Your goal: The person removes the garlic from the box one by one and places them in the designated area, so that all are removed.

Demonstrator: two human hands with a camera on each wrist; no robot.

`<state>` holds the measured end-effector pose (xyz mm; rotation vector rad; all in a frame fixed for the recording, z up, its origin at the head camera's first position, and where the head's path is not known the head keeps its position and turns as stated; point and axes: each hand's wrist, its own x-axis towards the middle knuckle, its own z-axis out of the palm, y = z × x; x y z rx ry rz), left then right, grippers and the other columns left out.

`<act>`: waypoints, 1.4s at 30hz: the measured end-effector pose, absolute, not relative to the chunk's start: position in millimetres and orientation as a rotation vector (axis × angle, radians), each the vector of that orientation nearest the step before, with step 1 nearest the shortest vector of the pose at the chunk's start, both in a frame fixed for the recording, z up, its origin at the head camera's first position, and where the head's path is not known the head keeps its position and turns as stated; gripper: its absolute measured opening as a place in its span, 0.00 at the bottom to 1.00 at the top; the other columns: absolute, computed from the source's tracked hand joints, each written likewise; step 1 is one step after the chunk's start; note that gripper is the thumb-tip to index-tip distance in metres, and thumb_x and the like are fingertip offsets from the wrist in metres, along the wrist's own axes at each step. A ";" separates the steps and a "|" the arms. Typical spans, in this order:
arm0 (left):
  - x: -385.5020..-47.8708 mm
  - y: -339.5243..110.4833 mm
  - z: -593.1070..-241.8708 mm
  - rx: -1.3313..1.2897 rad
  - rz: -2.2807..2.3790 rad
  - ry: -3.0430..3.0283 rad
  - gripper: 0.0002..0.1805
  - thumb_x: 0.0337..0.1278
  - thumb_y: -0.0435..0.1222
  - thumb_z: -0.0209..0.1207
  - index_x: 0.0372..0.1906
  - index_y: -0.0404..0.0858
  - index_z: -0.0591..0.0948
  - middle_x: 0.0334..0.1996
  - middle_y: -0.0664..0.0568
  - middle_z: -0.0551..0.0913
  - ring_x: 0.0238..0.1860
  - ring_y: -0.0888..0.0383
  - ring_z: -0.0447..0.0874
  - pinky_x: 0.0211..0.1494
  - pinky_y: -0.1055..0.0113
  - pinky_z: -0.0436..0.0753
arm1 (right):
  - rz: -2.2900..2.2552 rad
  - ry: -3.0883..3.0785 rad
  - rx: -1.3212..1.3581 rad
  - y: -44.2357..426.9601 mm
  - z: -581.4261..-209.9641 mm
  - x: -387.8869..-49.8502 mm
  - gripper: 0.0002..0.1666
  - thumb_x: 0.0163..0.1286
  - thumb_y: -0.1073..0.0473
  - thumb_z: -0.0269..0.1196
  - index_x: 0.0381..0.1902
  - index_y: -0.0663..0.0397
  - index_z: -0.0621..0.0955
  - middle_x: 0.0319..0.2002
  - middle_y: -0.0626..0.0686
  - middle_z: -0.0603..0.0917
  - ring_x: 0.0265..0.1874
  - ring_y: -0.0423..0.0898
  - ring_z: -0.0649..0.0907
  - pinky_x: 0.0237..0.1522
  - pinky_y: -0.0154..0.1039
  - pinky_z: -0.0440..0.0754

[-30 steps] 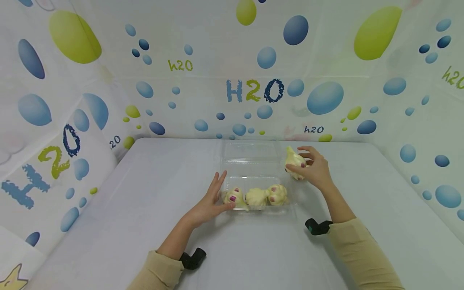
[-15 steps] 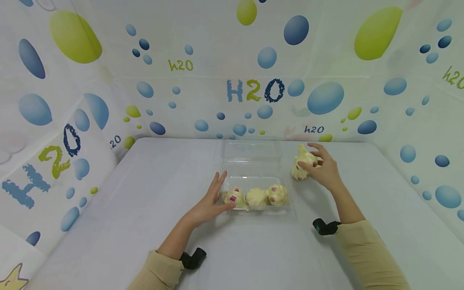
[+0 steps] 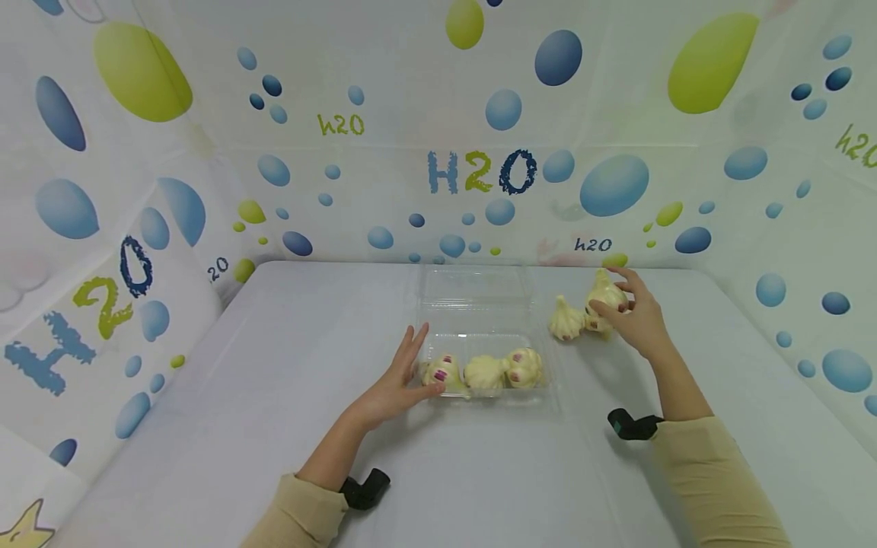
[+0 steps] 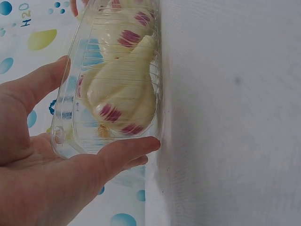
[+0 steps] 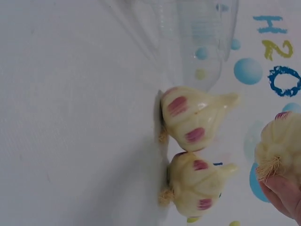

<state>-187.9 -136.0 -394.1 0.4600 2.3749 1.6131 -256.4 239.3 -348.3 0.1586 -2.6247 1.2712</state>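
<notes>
My left hand point(image 3: 390, 388) is at the left end of the clear plastic container point(image 3: 473, 335), fingers fairly straight and spread, thumb along its front side. The left wrist view shows the thumb and a fingertip of that hand point(image 4: 51, 174) touching the container. Three garlic bulbs point(image 3: 485, 372) lie in a row inside. My right hand point(image 3: 637, 320) pinches a garlic bulb point(image 3: 606, 292), raised above the table. Below and left of it stand two more bulbs, one in plain sight point(image 3: 566, 320), the other point(image 3: 598, 324) partly hidden in the head view; both show in the right wrist view.
The container's transparent lid point(image 3: 474, 285) lies folded back behind its base. A white-covered table point(image 3: 294, 335) extends to either side. Behind it hangs a white sheet printed with blue and green drops. A black device point(image 3: 366, 489) sits at each wrist.
My right hand has moved right with the bulb it holds, away from the container. Two bulbs on the table have come into view behind it. My left hand has stayed in place.
</notes>
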 end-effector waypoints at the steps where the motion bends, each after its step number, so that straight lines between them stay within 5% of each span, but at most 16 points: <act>1: -187.9 -136.0 -394.0 0.459 1.612 2.375 0.50 0.54 0.39 0.62 0.72 0.56 0.40 0.70 0.49 0.25 0.70 0.43 0.33 0.67 0.48 0.47 | 1.268 -2.627 0.146 241.6 -346.8 -256.1 0.41 0.63 0.48 0.60 0.69 0.45 0.56 0.60 0.71 0.62 0.39 0.58 0.70 0.27 0.32 0.69; 18: -187.5 -136.0 -393.5 0.456 1.603 2.384 0.50 0.54 0.39 0.62 0.72 0.56 0.40 0.70 0.48 0.25 0.70 0.43 0.34 0.67 0.47 0.48 | 1.270 -2.602 0.084 280.7 -353.9 -261.1 0.40 0.65 0.50 0.59 0.69 0.51 0.54 0.58 0.74 0.61 0.41 0.61 0.72 0.25 0.24 0.70; 22: -186.9 -135.3 -392.2 0.459 1.601 2.390 0.50 0.54 0.38 0.61 0.72 0.54 0.40 0.70 0.47 0.25 0.70 0.41 0.34 0.66 0.46 0.49 | 1.272 -2.637 0.063 288.3 -362.6 -264.9 0.41 0.65 0.51 0.59 0.70 0.52 0.53 0.59 0.76 0.60 0.47 0.68 0.71 0.38 0.43 0.78; 25: -180.6 -133.1 -380.9 0.454 1.599 2.384 0.50 0.55 0.35 0.61 0.72 0.51 0.39 0.70 0.45 0.25 0.70 0.41 0.34 0.67 0.46 0.49 | 1.290 -2.681 0.013 293.2 -368.2 -268.6 0.43 0.65 0.50 0.58 0.70 0.53 0.50 0.60 0.77 0.57 0.53 0.73 0.65 0.46 0.63 0.71; 27: -176.5 -131.8 -373.6 0.449 1.595 2.381 0.49 0.55 0.34 0.60 0.73 0.49 0.39 0.70 0.43 0.25 0.69 0.40 0.34 0.67 0.46 0.49 | 1.310 -2.706 -0.024 296.2 -371.0 -271.1 0.44 0.65 0.50 0.58 0.71 0.53 0.49 0.61 0.77 0.55 0.54 0.74 0.64 0.47 0.65 0.70; 42: -183.9 -134.3 -387.4 0.451 1.593 2.385 0.50 0.55 0.36 0.61 0.72 0.54 0.39 0.70 0.48 0.24 0.70 0.42 0.36 0.67 0.47 0.49 | 1.368 -2.755 -0.124 314.1 -390.1 -285.1 0.47 0.63 0.54 0.60 0.70 0.62 0.48 0.58 0.78 0.58 0.51 0.67 0.68 0.41 0.47 0.73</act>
